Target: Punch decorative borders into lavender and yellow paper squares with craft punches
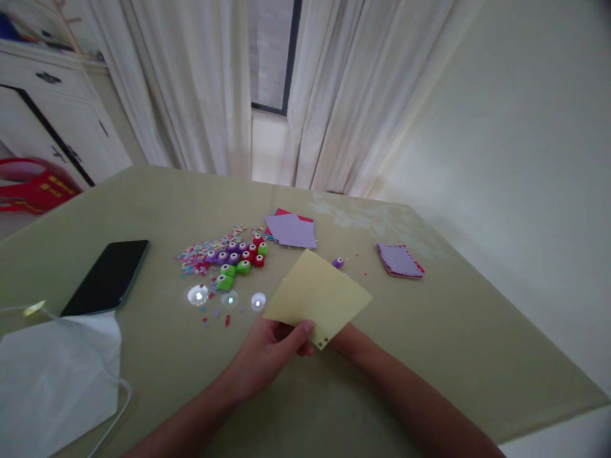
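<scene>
A square of yellow paper [317, 292] is tilted in front of me, with small punched holes near its lower corner. My left hand [281, 343] pinches its lower left edge, thumb on top and the other fingers beneath. My right hand [344, 338] reaches under the paper's right side; its fingers are hidden, so what they hold does not show. Just beyond the paper stands a small purple craft punch [338, 262]. A cluster of purple, red and green craft punches [233, 254] lies to the left, beside a heap of tiny coloured paper bits [200, 257].
Loose purple and red paper squares [292, 230] lie at the back; another stack [400, 260] is on the right. A dark phone [109, 277], a white sheet [57, 375] and a thin white cord [128, 388] lie left. Light reflections [198, 294] shine on the table [453, 331].
</scene>
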Demonstrator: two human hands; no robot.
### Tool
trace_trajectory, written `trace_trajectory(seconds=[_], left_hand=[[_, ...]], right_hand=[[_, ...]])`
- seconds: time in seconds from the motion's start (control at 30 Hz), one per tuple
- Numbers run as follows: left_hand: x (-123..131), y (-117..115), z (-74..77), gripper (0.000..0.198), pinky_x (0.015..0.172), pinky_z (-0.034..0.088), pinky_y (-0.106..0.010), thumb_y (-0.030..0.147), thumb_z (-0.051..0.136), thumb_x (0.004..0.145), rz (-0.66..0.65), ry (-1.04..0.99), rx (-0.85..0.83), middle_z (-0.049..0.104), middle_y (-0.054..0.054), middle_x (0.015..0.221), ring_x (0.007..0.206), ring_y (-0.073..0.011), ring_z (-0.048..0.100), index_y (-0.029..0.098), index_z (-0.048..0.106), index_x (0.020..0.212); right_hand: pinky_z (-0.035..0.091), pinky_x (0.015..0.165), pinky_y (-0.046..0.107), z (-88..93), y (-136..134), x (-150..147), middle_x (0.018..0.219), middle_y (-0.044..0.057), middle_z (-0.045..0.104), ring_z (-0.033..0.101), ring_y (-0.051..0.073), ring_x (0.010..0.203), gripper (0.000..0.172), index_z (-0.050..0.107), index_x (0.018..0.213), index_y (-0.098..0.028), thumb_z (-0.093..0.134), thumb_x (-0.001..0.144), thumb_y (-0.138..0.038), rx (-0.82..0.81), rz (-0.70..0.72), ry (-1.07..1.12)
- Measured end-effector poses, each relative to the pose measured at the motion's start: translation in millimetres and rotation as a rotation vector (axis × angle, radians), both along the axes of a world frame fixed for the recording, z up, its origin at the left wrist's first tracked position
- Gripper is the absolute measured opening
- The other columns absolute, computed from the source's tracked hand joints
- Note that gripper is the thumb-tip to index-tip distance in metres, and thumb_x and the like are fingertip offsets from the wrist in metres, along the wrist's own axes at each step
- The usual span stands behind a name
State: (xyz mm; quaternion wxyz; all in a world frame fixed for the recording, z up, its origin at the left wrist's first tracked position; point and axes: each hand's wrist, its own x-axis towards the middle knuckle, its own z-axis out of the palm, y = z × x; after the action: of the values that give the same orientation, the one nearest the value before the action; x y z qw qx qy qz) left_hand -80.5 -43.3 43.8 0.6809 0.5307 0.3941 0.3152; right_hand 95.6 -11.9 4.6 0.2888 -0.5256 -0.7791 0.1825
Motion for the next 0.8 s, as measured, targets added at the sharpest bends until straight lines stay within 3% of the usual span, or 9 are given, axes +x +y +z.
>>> trace_trajectory(seconds=[0.1,0.2,0.27,0.33,0.5,0.7,0.8], left_hand=[[-2.0,6.9,-0.8,0.04,0.066,0.058,-0.028,0.054,0.07,0.085,0.113,0.057,0.023,0.078,-0.006,0.065,0.064,-0.0201,0.073,0.02,0.073,0.065],[-5.1,16.4,-5.2,0.042,0.065,0.058,-0.029,0.057,0.07,0.083,0.219,0.105,0.041,0.079,-0.007,0.065,0.062,-0.0207,0.072,0.018,0.074,0.068],[-6.9,22.2,-7.0,0.042,0.065,0.058,-0.03,0.058,0.072,0.081,0.257,0.137,0.027,0.079,-0.008,0.066,0.062,-0.0215,0.073,0.016,0.076,0.073],[-8.3,26.2,-6.4,0.043,0.068,0.059,-0.031,0.057,0.074,0.08,0.283,0.169,-0.011,0.081,-0.009,0.069,0.064,-0.0227,0.074,0.015,0.077,0.077],[-9.9,28.3,-0.9,0.039,0.07,0.06,-0.033,0.054,0.078,0.074,0.329,0.192,-0.072,0.082,-0.008,0.071,0.068,-0.0247,0.077,0.016,0.077,0.078],[-14.2,27.9,-5.8,0.036,0.075,0.059,-0.032,0.053,0.075,0.077,0.268,0.257,-0.026,0.083,-0.009,0.076,0.075,-0.0253,0.078,0.018,0.079,0.068],[-15.2,27.9,-6.4,0.035,0.075,0.059,-0.031,0.052,0.074,0.079,0.26,0.258,-0.016,0.084,-0.008,0.078,0.076,-0.025,0.078,0.019,0.081,0.07]], right_hand=[[0.057,0.094,0.043,2.0,-17.9,24.2,0.113,0.007,0.077,0.07,0.029,0.108,0.026,0.075,0.117,-0.025,0.071,0.093,-0.035,-0.078,0.015,0.215],[0.059,0.084,0.036,6.2,-20.4,33.1,0.107,0.007,0.078,0.072,0.023,0.094,0.035,0.075,0.117,-0.022,0.076,0.091,-0.045,-0.254,-0.062,0.732],[0.058,0.088,0.035,9.4,-19.0,31.7,0.105,0.005,0.078,0.071,0.02,0.092,0.035,0.078,0.11,-0.024,0.083,0.085,-0.047,-0.353,-0.127,1.062],[0.057,0.089,0.034,12.7,-19.4,27.7,0.103,0.004,0.076,0.07,0.018,0.093,0.033,0.078,0.108,-0.026,0.084,0.084,-0.047,-0.439,-0.163,1.219],[0.056,0.071,0.026,19.6,-25.2,20.7,0.1,0.003,0.075,0.073,0.019,0.092,0.041,0.075,0.112,-0.024,0.09,0.078,-0.043,-0.595,-0.234,1.267],[0.052,0.075,0.027,20.4,-24.0,20.4,0.099,0.007,0.078,0.07,0.019,0.089,0.04,0.08,0.106,-0.02,0.091,0.075,-0.042,-0.558,-0.253,1.144],[0.044,0.058,0.024,20.8,-24.2,19.4,0.092,0.004,0.076,0.062,0.013,0.068,0.033,0.078,0.101,-0.021,0.084,0.082,-0.047,-0.559,-0.203,1.127]])
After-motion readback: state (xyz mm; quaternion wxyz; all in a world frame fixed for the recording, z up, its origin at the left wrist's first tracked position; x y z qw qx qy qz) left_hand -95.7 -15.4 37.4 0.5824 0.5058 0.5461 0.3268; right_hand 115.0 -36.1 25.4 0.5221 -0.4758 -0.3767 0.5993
